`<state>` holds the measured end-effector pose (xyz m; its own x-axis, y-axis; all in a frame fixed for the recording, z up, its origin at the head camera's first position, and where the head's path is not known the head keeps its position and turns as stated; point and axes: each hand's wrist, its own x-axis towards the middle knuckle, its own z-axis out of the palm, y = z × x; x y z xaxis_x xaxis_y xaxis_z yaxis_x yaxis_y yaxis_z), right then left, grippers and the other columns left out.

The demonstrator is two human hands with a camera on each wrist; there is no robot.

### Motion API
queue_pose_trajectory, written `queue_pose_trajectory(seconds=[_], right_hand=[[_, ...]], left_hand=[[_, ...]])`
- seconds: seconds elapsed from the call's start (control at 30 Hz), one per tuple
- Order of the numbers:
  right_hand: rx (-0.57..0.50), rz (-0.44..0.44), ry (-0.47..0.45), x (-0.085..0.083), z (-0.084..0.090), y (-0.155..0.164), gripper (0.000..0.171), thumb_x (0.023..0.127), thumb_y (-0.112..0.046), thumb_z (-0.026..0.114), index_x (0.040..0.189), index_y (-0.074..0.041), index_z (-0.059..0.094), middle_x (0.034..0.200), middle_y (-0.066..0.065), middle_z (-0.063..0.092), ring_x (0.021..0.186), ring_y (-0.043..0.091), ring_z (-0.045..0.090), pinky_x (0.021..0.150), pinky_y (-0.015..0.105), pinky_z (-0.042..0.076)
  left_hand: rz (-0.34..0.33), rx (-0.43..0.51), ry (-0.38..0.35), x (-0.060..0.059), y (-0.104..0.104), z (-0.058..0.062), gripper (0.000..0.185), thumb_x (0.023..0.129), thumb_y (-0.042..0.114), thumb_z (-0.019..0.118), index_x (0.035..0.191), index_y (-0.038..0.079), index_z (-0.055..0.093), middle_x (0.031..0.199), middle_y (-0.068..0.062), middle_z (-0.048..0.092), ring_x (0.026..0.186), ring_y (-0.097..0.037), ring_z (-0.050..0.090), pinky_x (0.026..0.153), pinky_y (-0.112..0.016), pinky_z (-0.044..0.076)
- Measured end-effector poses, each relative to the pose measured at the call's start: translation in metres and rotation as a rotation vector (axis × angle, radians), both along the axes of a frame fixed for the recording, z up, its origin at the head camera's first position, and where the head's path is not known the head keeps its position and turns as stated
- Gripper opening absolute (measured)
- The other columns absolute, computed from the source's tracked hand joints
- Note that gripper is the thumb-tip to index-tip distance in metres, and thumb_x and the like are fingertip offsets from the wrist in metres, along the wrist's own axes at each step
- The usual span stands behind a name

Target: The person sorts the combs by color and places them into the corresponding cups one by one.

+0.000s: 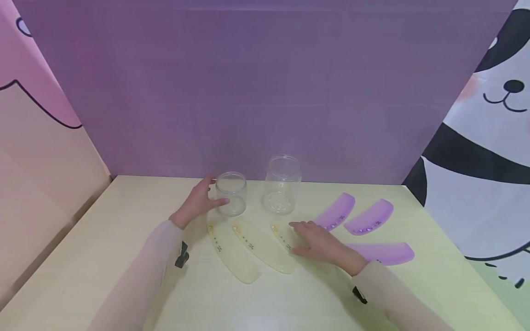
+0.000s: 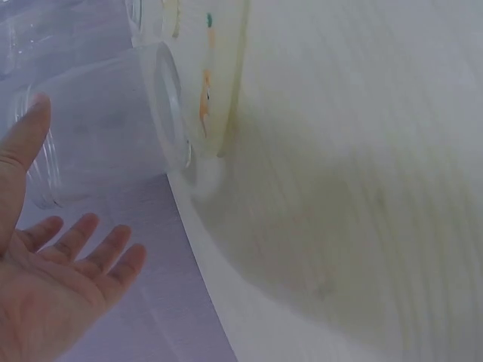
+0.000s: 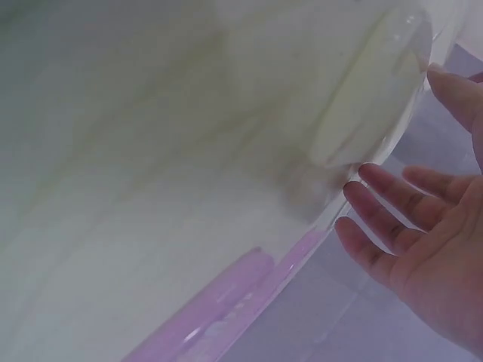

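Hands both open: left hand [image 1: 198,201] beside small clear jar [image 1: 231,194] at counter [image 1: 103,248] rear, right hand [image 1: 319,242] flat on yellow curved strip [image 1: 290,243]; jar prob. light, slick, rigid — grip w/ fingers round wall.

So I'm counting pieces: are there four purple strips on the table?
No, the head view shows only three purple strips, lying right of the right hand.

Three pale yellow strips [image 1: 248,248], three purple strips [image 1: 368,217], seemingly clear jars [image 1: 231,193].
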<state>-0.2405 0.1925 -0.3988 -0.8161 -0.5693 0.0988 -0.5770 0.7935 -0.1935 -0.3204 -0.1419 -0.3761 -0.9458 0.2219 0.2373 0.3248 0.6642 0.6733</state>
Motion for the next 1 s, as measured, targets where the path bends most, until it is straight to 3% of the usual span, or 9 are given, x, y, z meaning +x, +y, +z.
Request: queue_pose_trajectory(seconds=[0.33, 0.67, 1.0], right_hand=[[-0.101, -0.063, -0.138, -0.002, 0.001, -0.008, 0.065, 0.077, -0.023, 0.071, 0.130, 0.003, 0.044, 0.119, 0.018, 0.057, 0.108, 0.033, 0.052, 0.093, 0.045, 0.046], [-0.171, -0.079, -0.174, -0.005, -0.001, -0.010, 0.065, 0.074, -0.019, 0.075, 0.128, 0.003, 0.045, 0.111, 0.019, 0.059, 0.104, 0.031, 0.054, 0.091, 0.044, 0.047], [-0.223, -0.106, -0.237, -0.009, 0.001, -0.012, 0.068, 0.069, -0.015, 0.078, 0.127, 0.001, 0.046, 0.111, 0.019, 0.056, 0.099, 0.029, 0.053, 0.081, 0.038, 0.050]], left_hand=[[-0.032, 0.056, -0.080, -0.004, 0.003, -0.001, 0.087, 0.075, 0.025, 0.075, 0.140, -0.001, 0.023, 0.138, -0.023, 0.038, 0.123, -0.039, 0.043, 0.104, -0.045, 0.039], [-0.038, 0.092, -0.125, -0.007, 0.004, -0.007, 0.089, 0.076, 0.026, 0.074, 0.142, 0.001, 0.019, 0.139, -0.024, 0.035, 0.123, -0.042, 0.042, 0.102, -0.048, 0.041], [-0.059, 0.143, -0.128, -0.007, 0.004, -0.009, 0.088, 0.076, 0.025, 0.074, 0.141, 0.003, 0.020, 0.139, -0.023, 0.036, 0.124, -0.042, 0.041, 0.101, -0.048, 0.042]])
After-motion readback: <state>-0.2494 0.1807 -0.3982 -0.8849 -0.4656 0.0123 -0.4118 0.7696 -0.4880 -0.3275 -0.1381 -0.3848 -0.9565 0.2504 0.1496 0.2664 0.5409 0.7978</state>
